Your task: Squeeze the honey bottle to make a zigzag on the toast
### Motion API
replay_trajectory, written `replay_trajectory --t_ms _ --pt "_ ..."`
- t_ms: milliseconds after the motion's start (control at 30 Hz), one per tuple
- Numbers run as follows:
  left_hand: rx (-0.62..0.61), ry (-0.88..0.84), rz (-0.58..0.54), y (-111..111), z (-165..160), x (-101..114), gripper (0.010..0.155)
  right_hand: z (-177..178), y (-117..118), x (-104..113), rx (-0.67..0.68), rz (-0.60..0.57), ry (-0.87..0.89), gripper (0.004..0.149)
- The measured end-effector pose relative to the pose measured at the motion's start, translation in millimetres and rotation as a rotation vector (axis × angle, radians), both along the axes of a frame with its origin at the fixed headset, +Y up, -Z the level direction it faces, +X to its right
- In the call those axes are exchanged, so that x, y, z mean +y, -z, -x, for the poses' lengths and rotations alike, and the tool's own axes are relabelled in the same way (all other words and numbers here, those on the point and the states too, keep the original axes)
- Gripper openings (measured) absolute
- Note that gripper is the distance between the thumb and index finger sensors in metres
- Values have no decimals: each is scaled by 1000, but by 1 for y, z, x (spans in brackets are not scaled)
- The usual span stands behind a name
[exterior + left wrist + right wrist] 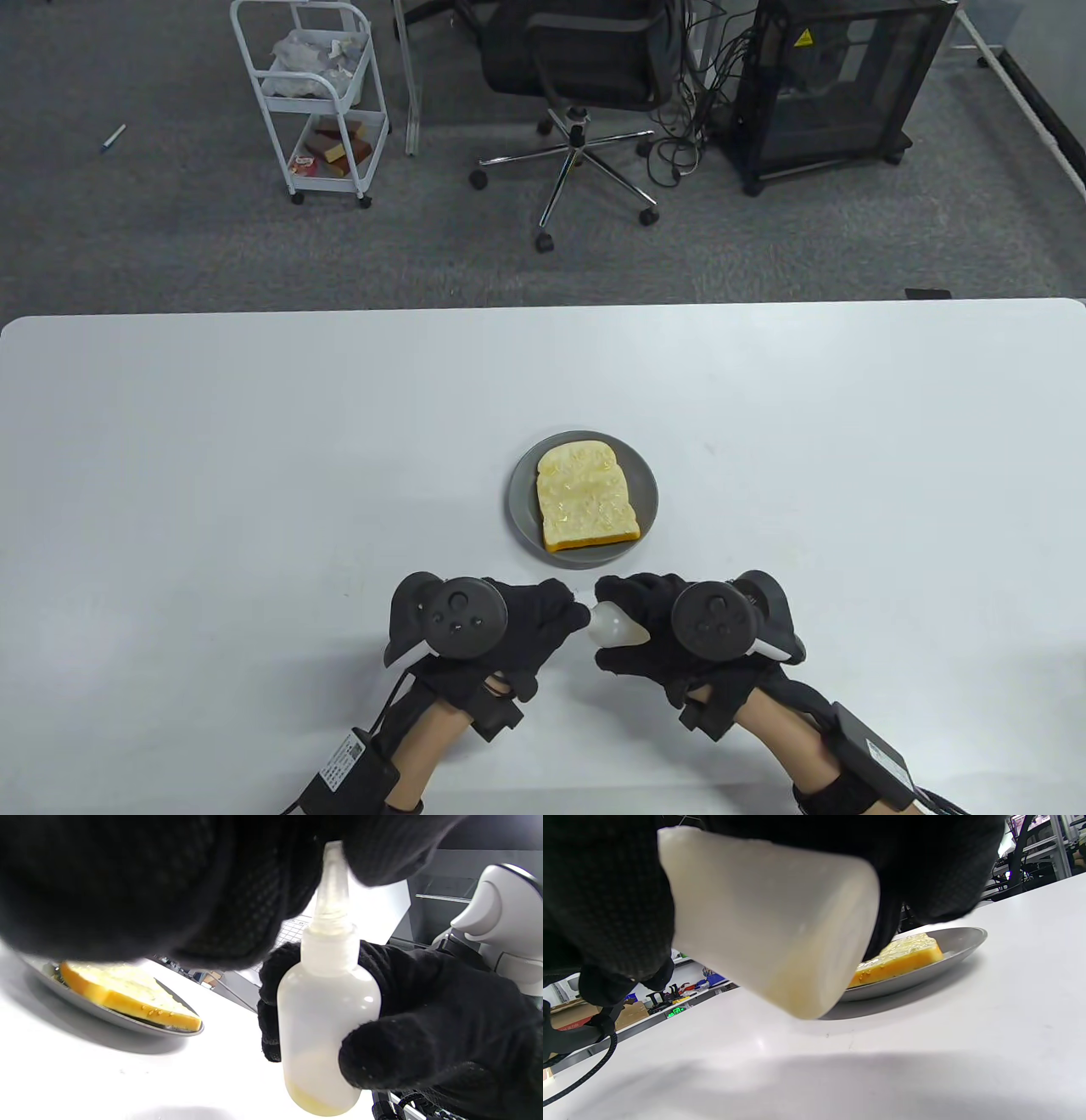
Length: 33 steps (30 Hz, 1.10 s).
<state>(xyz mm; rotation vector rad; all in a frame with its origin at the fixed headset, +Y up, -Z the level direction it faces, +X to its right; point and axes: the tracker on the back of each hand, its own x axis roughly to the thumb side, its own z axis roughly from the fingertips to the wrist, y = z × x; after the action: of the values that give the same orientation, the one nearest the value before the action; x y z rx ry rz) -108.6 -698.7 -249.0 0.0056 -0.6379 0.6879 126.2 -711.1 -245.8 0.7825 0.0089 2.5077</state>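
Observation:
A slice of toast with a glossy top lies on a grey plate at the table's middle. My right hand grips a translucent honey bottle just in front of the plate, tilted with its nozzle toward the left. A little honey sits at the bottle's bottom. My left hand pinches the nozzle tip. In the right wrist view the bottle hangs above the table, with the toast and plate behind it.
The white table stretches wide on both sides of the plate. Beyond its far edge on the floor stand a white cart, an office chair and a black cabinet.

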Motion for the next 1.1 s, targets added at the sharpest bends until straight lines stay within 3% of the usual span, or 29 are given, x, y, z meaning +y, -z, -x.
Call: replay_trajectory --t_ms 33,67,167,467,567,733,967,1100 --pt "-18 -32 21 1 1 0 64 -1 0 0 -3 0 2 77" --pt "-26 -44 54 1 1 0 56 -1 1 0 -3 4 3 77" --pt "-30 5 -7 1 -2 2 44 1 0 -1 7 8 -15 77" --pt "63 -82 -21 8 17 10 46 -7 7 -3 -24 25 -4 77" --pt "163 -56 -46 16 39 16 46 -16 12 -1 -54 27 13 77" --pt "437 170 -86 37 92 12 46 -36 20 7 -114 18 62 77" --pt "689 474 58 62 142 -17 46 -56 28 12 -169 22 103 77" --pt "840 582 250 65 159 -34 46 -62 30 12 -182 27 111 78"
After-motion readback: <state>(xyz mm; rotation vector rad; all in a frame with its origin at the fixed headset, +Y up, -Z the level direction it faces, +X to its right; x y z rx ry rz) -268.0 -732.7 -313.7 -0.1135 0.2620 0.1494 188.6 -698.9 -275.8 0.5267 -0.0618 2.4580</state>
